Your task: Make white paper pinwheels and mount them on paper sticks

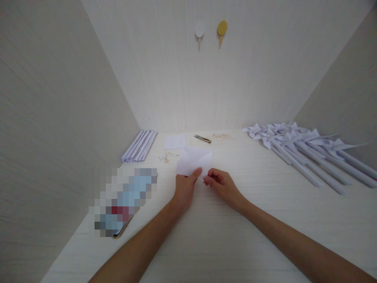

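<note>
A square sheet of white paper [194, 159] is gripped at its near edge by my left hand [185, 186], the thumb lying on top. Close to the sheet's near right corner, my right hand [219, 182] is closed in a pinch. A tiny reddish-brown tip shows at its fingertips, too small to name. Whether the right fingers touch the paper I cannot tell. Beyond the left hand lies a scatter of small white and tan pieces [168, 157]. Another white paper square [174, 142] rests flat behind them.
Thread snips [202, 138] lie near the back wall beside small tan bits [220, 136]. Rolled white paper tubes [140, 146] are stacked at left. Several white paper pinwheels [306, 147] pile up at right. A blurred-out phone [132, 200] lies left. Two hooks [222, 28] are on the wall.
</note>
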`<state>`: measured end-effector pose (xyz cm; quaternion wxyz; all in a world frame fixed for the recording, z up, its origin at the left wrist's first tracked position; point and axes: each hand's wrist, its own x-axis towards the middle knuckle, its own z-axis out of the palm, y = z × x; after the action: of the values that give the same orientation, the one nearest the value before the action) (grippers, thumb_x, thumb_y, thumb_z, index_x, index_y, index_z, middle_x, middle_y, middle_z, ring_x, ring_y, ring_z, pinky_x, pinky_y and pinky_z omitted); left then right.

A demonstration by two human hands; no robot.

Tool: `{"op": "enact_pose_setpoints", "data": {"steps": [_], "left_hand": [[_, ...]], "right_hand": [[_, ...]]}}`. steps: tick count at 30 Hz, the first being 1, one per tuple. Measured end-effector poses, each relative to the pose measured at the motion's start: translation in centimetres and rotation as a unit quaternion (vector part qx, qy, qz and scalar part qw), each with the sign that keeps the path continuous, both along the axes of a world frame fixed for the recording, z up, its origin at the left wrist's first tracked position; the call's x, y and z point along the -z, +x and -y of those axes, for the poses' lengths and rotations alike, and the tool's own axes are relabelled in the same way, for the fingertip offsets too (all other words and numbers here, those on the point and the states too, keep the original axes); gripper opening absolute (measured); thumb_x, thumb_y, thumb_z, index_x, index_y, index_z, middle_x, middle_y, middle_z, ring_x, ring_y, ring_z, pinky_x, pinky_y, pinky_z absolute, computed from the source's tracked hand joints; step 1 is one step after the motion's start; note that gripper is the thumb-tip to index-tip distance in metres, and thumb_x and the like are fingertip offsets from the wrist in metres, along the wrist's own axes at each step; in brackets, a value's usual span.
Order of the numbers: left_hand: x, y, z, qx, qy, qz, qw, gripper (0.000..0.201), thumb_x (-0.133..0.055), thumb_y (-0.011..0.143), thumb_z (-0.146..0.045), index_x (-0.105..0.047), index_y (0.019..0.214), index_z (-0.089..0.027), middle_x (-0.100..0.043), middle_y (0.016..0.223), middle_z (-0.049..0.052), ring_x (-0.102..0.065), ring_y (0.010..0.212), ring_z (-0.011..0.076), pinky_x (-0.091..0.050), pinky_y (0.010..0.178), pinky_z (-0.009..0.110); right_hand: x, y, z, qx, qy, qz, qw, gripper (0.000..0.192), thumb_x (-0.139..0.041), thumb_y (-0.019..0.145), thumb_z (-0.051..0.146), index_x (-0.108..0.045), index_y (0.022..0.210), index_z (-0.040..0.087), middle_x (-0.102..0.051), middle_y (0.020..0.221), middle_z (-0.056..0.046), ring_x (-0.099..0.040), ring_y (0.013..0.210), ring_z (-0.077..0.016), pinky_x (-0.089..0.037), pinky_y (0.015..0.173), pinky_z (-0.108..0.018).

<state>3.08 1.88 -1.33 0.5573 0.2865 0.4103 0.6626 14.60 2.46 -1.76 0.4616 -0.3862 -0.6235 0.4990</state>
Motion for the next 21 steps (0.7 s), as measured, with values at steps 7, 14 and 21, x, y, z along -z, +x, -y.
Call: {"op": "enact_pose_setpoints", "data": {"steps": [7,14,21], "left_hand": [[-0.5,-0.6,-0.6,-0.054,-0.029,0.077,0.995,0.018,-0.068,0.053,-0.013,-0.062,0.070,-0.016,-0.066,0.073,0.000,-0.058,0.072,0.0113,-0.044,0.069,0.023],[-0.5,-1.3,-1.1,-0.020,0.010,0.039,0.999,0.036,-0.069,0.053,-0.013,-0.062,0.088,-0.017,-0.068,0.081,0.002,-0.060,0.080,0.0149,-0.045,0.073,0.026],[0.0,-0.9,-0.4,0.083,0.052,-0.072,0.993,0.039,-0.070,0.055,-0.018,-0.062,0.092,-0.013,-0.068,0.083,0.006,-0.060,0.083,0.0194,-0.044,0.079,0.032]], "right_hand": [[0.0,0.0,0.4,-0.031,0.026,0.040,0.998,0.009,-0.052,0.072,0.021,-0.051,0.063,0.019,-0.052,0.058,0.002,-0.047,0.056,-0.0110,-0.034,0.052,-0.024],[-0.4,0.4,0.4,0.019,0.060,-0.028,0.998,0.017,-0.053,0.071,0.017,-0.054,0.087,0.024,-0.055,0.092,-0.001,-0.053,0.070,-0.0116,-0.039,0.057,-0.024],[0.1,0.5,0.0,0.035,0.091,-0.002,0.995,0.008,-0.058,0.066,0.015,-0.061,0.071,0.020,-0.061,0.073,-0.001,-0.055,0.066,-0.0127,-0.043,0.058,-0.025]]}}
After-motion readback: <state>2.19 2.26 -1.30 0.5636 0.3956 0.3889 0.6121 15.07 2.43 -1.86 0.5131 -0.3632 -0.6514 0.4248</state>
